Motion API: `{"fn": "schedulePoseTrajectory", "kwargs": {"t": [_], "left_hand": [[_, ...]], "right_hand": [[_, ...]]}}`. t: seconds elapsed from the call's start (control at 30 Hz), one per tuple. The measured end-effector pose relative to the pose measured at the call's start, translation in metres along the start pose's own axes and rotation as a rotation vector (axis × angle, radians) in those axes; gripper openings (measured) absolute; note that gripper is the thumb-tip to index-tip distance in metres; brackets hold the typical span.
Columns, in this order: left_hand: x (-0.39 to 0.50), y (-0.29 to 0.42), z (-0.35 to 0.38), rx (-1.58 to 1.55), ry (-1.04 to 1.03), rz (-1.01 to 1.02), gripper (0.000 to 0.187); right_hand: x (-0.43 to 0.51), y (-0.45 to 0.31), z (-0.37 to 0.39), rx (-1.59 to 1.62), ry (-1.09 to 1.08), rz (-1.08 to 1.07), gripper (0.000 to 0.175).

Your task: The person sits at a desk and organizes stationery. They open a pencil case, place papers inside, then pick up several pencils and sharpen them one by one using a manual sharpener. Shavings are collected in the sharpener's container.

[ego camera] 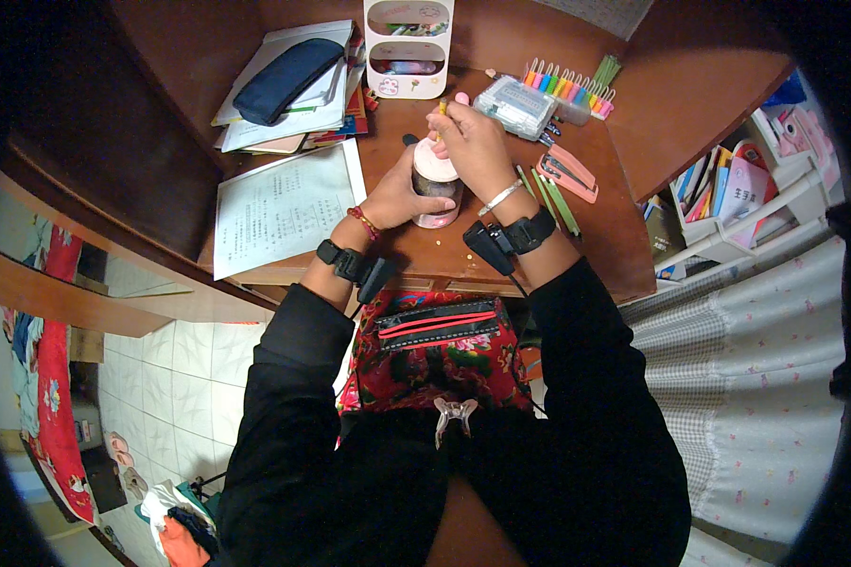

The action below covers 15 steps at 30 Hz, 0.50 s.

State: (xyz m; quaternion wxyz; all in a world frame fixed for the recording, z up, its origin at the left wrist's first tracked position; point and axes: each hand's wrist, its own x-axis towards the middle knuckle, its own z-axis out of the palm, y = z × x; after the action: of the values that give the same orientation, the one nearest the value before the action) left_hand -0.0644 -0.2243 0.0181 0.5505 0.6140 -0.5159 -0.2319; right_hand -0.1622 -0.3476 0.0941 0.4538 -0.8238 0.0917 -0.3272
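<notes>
My left hand (398, 196) is wrapped around a small cylindrical device (436, 163) with a pale pink top and a dark see-through middle, standing upright on the wooden desk (397, 251). Above its top, my right hand (471, 142) pinches a yellow pencil (442, 108), whose lower end is at the pink top; whether the tip is inside cannot be told. A round pink piece (462, 98) shows just behind the right hand. Several green pencils (554, 202) lie right of my right wrist, beside a pink stapler (569, 173). Small pale specks dot the desk near its front edge.
A printed sheet (287, 205) lies at left, below stacked papers and books with a dark pouch (287, 79). Behind stand a white organizer (408, 85), a clear plastic case (516, 106) and a row of colourful markers (567, 88). A white shelf cart (744, 244) holds books at right.
</notes>
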Motion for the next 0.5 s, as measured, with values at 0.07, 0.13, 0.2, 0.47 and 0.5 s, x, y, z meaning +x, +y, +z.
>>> {"fn": "schedulePoseTrajectory", "kwargs": {"t": [0.07,0.13,0.2,0.47,0.5], "left_hand": [[0.0,0.001,0.0,0.019,0.006,0.001,0.096],[0.0,0.0,0.0,0.03,0.006,-0.004,0.096],[0.001,-0.001,0.0,0.032,0.006,-0.002,0.096],[0.003,-0.009,0.0,0.007,-0.001,0.029,0.094],[0.003,-0.009,0.0,-0.007,-0.011,0.029,0.095]], "right_hand": [[0.0,0.0,0.001,0.006,0.032,-0.033,0.024],[-0.001,0.001,0.003,0.025,0.047,-0.043,0.024],[-0.002,0.001,0.003,0.051,0.048,-0.016,0.024],[-0.002,-0.001,0.002,0.076,0.047,-0.019,0.024],[-0.002,-0.001,0.002,0.072,0.047,-0.009,0.024]]}}
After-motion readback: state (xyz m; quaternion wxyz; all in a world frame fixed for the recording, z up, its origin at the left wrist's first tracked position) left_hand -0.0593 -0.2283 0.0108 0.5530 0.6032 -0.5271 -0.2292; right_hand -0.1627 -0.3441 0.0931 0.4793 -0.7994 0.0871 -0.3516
